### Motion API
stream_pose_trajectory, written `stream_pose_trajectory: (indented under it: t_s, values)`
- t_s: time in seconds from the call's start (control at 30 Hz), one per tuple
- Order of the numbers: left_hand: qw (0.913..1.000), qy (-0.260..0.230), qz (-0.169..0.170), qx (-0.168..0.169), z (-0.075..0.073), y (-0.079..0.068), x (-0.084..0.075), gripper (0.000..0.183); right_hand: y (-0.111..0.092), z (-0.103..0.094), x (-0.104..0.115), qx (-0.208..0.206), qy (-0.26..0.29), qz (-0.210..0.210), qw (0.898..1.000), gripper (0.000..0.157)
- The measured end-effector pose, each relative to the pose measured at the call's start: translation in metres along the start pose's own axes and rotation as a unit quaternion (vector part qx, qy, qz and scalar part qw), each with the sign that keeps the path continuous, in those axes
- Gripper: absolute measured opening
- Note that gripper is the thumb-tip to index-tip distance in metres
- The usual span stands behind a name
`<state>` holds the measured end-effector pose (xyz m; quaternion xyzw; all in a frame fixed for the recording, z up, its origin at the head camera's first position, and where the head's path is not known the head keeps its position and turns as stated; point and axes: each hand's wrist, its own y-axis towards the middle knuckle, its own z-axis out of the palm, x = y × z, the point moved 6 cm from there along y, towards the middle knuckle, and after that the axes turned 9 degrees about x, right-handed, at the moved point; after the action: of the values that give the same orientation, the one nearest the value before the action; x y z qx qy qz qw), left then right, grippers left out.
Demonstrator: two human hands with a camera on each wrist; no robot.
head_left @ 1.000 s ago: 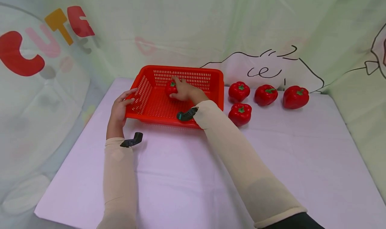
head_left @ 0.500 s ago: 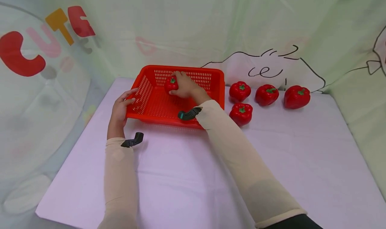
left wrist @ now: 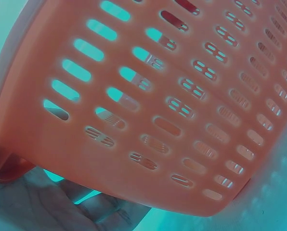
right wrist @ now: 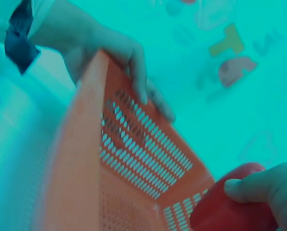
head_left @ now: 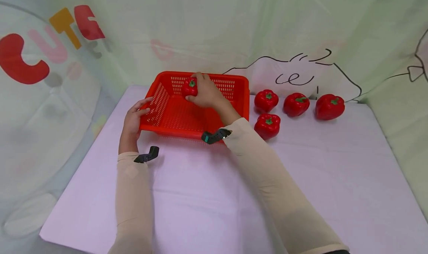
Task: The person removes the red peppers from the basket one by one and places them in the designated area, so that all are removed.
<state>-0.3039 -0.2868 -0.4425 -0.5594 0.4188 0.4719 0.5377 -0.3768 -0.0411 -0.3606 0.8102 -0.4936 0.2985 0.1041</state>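
Note:
A red plastic basket (head_left: 182, 116) with slotted walls stands at the back left of the table. My left hand (head_left: 132, 121) grips its left rim, fingers over the edge; in the right wrist view those left fingers (right wrist: 139, 79) lap over the rim. Inside the basket's outline, near the back wall, my right hand (head_left: 208, 93) holds a red bell pepper (head_left: 189, 87) with a green stem. The thumb presses on the pepper (right wrist: 230, 207) in the right wrist view. In the left wrist view the basket wall (left wrist: 119, 159) fills most of the picture, with part of the left hand (left wrist: 52, 204) beneath.
Several more red bell peppers lie right of the basket: one close by at the back (head_left: 266, 101), one in front of it (head_left: 267, 126), others farther right (head_left: 296, 104). A pale cloth covers the table (head_left: 194, 194). A printed curtain (head_left: 207, 31) hangs behind.
My right hand has lifted the bell pepper from lower in the basket up towards its back rim. The left hand and the basket look unmoved.

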Motion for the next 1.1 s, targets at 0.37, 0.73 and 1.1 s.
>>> stream_pose_trajectory:
  t_s: [0.37, 0.73, 1.1]
  values:
    - [1.0000, -0.003, 0.002, 0.005, 0.003, 0.000, 0.000, 0.041, -0.062, -0.016, 0.011, -0.066, 0.066, -0.014, 0.995, 0.086]
    - [1.0000, 0.005, -0.005, 0.006, 0.002, -0.003, -0.003, 0.041, -0.116, -0.033, 0.009, -0.100, 0.071, -0.036, 0.992, 0.089]
    - [1.0000, 0.003, -0.008, -0.001, 0.000, 0.000, 0.000, 0.041, -0.141, -0.038, -0.004, -0.119, 0.106, -0.033, 0.987, 0.092]
